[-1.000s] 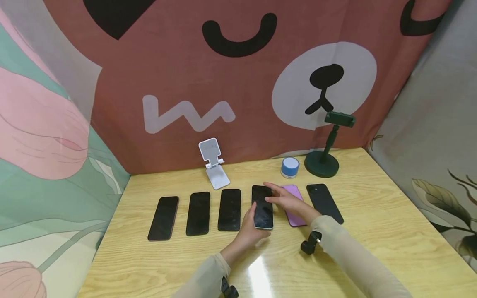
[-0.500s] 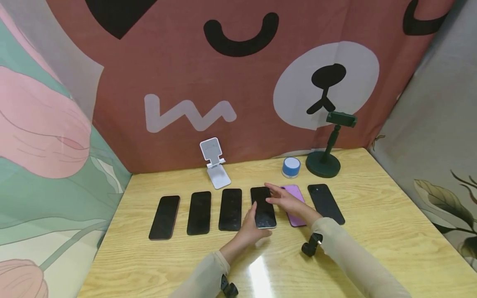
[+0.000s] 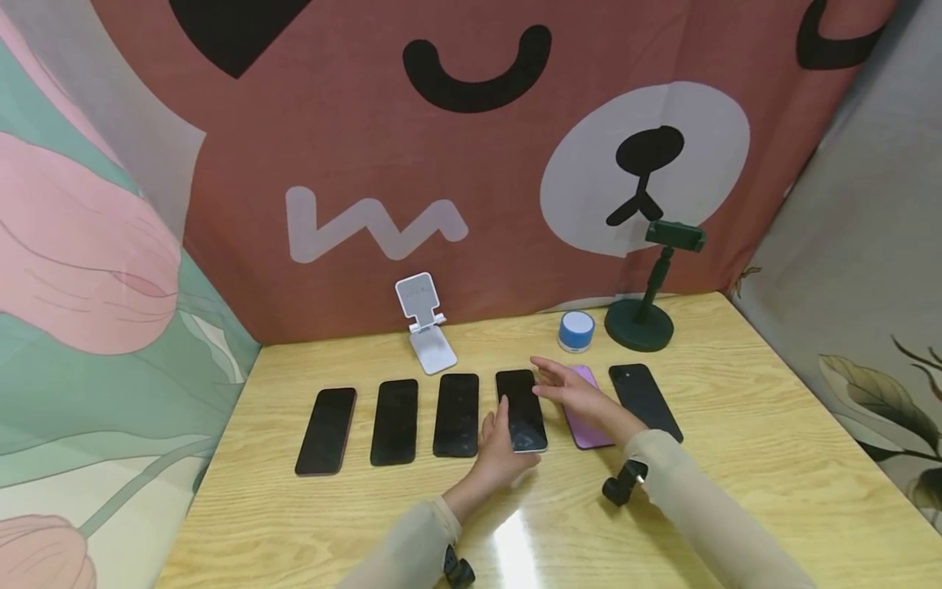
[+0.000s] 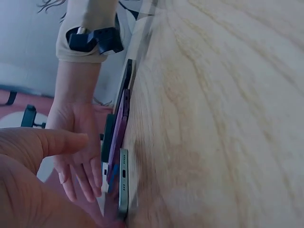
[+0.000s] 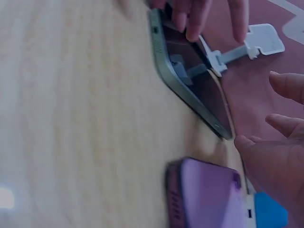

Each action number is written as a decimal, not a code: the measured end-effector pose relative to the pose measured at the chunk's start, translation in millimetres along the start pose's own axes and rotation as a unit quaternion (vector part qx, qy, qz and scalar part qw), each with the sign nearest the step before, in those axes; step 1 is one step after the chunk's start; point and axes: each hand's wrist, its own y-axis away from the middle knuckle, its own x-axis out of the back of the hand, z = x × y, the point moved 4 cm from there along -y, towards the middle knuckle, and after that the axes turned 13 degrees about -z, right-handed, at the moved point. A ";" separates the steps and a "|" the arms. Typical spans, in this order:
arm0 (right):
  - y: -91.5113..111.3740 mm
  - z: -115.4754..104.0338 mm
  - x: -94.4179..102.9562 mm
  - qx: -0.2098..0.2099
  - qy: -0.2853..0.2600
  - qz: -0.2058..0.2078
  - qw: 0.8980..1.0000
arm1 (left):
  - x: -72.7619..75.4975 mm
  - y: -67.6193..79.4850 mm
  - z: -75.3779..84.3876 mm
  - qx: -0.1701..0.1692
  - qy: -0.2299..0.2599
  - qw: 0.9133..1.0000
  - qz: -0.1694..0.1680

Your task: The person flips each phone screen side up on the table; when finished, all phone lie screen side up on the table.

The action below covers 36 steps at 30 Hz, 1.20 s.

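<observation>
A black-screened phone (image 3: 524, 409) with a pale green frame lies face up on the wooden table. My left hand (image 3: 503, 458) is at its lower left edge, fingers extended and thumb apart. To the phone's upper right is my right hand (image 3: 577, 397), fingers spread and holding nothing. It partly hides a purple phone (image 3: 586, 429) underneath. In the right wrist view, the green-framed phone (image 5: 173, 78) shows a gap from the right hand (image 5: 280, 147), while left-hand fingertips (image 5: 194, 21) overlap its far side. The left wrist view catches its port edge (image 4: 124, 183) near the tabletop.
Left of the hands, face up in a row, lie three dark phones, the nearest one (image 3: 456, 415) close by. A black phone (image 3: 644, 402) lies at the right. Behind stand a white folding phone stand (image 3: 432, 350), a blue-and-white cylinder (image 3: 576, 331) and a dark green phone stand (image 3: 639, 325).
The green-framed phone has turned slightly, its lower end shifting right. My right hand has drawn away from it to the right; my left hand stays beside its lower left edge.
</observation>
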 end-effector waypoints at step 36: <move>53.6 10.8 67.6 0.061 0.306 0.039 0.949 | -75.1 -35.7 41.9 -0.034 -0.017 0.998 -0.055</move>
